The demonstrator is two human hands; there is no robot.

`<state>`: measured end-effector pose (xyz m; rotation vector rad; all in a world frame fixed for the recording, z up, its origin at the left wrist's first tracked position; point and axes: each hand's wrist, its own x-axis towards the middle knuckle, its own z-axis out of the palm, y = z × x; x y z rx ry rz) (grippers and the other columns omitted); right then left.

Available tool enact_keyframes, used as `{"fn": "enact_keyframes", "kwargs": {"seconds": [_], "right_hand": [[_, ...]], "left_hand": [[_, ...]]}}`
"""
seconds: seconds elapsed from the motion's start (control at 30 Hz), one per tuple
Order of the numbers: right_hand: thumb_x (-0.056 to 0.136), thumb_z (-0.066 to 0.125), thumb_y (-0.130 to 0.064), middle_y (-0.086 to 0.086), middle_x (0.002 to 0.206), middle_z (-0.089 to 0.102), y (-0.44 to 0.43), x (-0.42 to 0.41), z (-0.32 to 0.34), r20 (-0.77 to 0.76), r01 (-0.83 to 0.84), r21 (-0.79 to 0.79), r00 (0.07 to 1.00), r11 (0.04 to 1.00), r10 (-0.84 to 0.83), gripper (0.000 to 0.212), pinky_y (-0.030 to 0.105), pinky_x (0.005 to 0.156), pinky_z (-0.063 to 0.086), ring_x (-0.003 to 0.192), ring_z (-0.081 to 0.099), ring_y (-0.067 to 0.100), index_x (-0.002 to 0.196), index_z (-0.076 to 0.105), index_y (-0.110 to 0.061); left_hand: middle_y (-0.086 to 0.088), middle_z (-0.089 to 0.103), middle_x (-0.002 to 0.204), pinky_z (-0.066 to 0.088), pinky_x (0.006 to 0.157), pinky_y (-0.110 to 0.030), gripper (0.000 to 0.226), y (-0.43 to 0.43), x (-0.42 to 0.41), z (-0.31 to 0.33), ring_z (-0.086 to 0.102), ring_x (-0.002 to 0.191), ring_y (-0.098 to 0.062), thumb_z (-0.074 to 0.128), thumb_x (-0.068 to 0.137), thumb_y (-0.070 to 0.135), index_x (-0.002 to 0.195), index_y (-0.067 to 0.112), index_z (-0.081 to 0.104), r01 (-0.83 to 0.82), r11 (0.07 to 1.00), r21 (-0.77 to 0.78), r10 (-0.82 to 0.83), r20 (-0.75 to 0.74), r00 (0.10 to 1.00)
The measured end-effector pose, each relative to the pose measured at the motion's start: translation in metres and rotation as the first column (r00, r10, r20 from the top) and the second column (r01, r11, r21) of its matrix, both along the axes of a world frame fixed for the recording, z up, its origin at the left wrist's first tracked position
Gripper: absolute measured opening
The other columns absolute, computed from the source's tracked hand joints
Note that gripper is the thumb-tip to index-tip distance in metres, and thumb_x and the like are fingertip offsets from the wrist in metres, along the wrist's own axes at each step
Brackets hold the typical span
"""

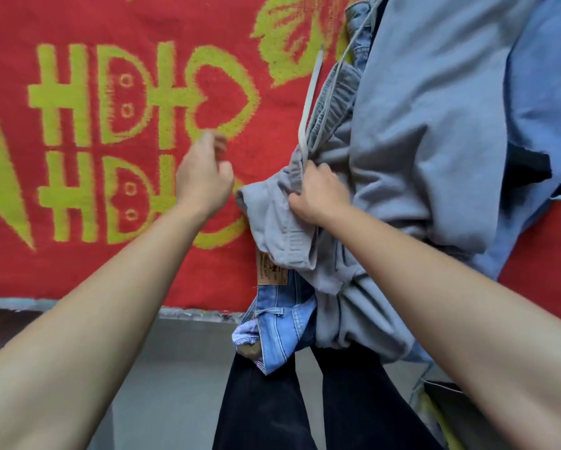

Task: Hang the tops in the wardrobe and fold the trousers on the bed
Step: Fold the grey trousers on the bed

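Currently, my right hand [318,196] is clenched on the waistband of the grey trousers [272,219], fingers curled into the gathered cloth just below the point where the pale drawstring [311,92] runs up toward 12 o'clock. My left hand [204,177] hovers at 9 o'clock of the right one, apart from the heap, above the red blanket [110,261]. It is blurred, but its fingers look loosely curled with nothing in them. The grey trousers lie on the near side of a mixed heap. A large blue top [435,108] overlaps them from 2 o'clock, and a pair of light blue jeans [282,306] is pinned under them at 6 o'clock, hanging over the bed edge. Status, as a judgement: the task looks near its start. No folded trousers show on the blanket, no hanger or wardrobe is in view, and the garments are not yet separated. The step in hand appears to be drawing the grey trousers free. Remaining work: spread and fold them, extract and fold the jeans, then hang the blue top.
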<state>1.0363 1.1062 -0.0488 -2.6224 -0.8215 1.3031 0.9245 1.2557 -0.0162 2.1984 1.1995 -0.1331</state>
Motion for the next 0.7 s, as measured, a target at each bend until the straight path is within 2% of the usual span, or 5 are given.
{"fn": "enact_keyframes", "kwargs": {"seconds": [0.1, 0.2, 0.37, 0.6, 0.7], "right_hand": [[0.091, 0.054, -0.020, 0.016, 0.127, 0.047, -0.016, -0.020, 0.007, 0.190, -0.201, 0.049, 0.963, 0.978, 0.189, 0.040, 0.045, 0.094, 0.041, 0.116, 0.049, 0.037, 0.129, 0.050, -0.010], [0.095, 0.042, -0.013, 0.018, 0.123, 0.048, -0.038, -0.029, 0.014, 0.270, -0.360, 0.098, 0.907, 0.928, 0.324, 0.035, 0.045, 0.090, 0.034, 0.110, 0.048, 0.037, 0.127, 0.054, -0.007], [0.097, 0.041, -0.014, 0.016, 0.121, 0.052, -0.077, -0.017, 0.036, 0.251, -0.570, 0.170, 0.814, 0.803, 0.524, 0.032, 0.040, 0.086, 0.033, 0.113, 0.047, 0.035, 0.121, 0.061, -0.006], [0.088, 0.049, -0.005, 0.017, 0.121, 0.063, -0.107, 0.055, 0.113, 0.128, 0.019, 0.224, 0.991, 0.974, -0.049, 0.051, 0.045, 0.085, 0.047, 0.109, 0.058, 0.041, 0.135, 0.049, -0.024], [0.090, 0.049, -0.011, 0.021, 0.124, 0.062, -0.080, 0.106, 0.174, 0.152, 0.097, 0.188, 0.980, 0.977, -0.127, 0.037, 0.042, 0.087, 0.045, 0.113, 0.057, 0.041, 0.125, 0.054, -0.020]], "left_hand": [[-0.019, 0.035, 0.148, 0.042, 0.099, -0.050, 0.080, 0.015, 0.041, -0.006, 0.034, 0.135, -0.036, 0.053, 0.079, -0.001, 0.151, 0.023, 0.027, 0.412, 0.848, 0.333, -0.390, -0.134, 0.911], [-0.026, 0.021, 0.157, 0.031, 0.109, -0.054, 0.093, 0.009, 0.083, -0.008, 0.020, 0.146, -0.042, 0.045, 0.082, -0.008, 0.154, 0.038, 0.009, 0.798, 0.360, 0.484, -0.800, -0.279, 0.530], [-0.014, 0.032, 0.157, 0.025, 0.115, -0.053, 0.029, -0.028, 0.109, 0.015, 0.022, 0.147, -0.036, 0.044, 0.098, 0.019, 0.110, 0.025, 0.069, 0.886, -0.049, 0.461, -0.932, -0.341, 0.126], [-0.013, 0.066, 0.085, 0.042, 0.065, -0.040, 0.020, 0.011, 0.097, 0.129, 0.065, 0.079, -0.039, 0.058, 0.081, 0.020, 0.097, 0.012, 0.047, 0.829, 0.499, 0.252, -0.727, -0.398, 0.559], [-0.012, 0.066, 0.077, 0.036, 0.052, -0.033, 0.026, 0.035, 0.096, 0.207, 0.065, 0.070, -0.037, 0.063, 0.081, 0.028, 0.097, 0.015, 0.047, 0.783, 0.502, 0.368, -0.632, -0.462, 0.622]]}}
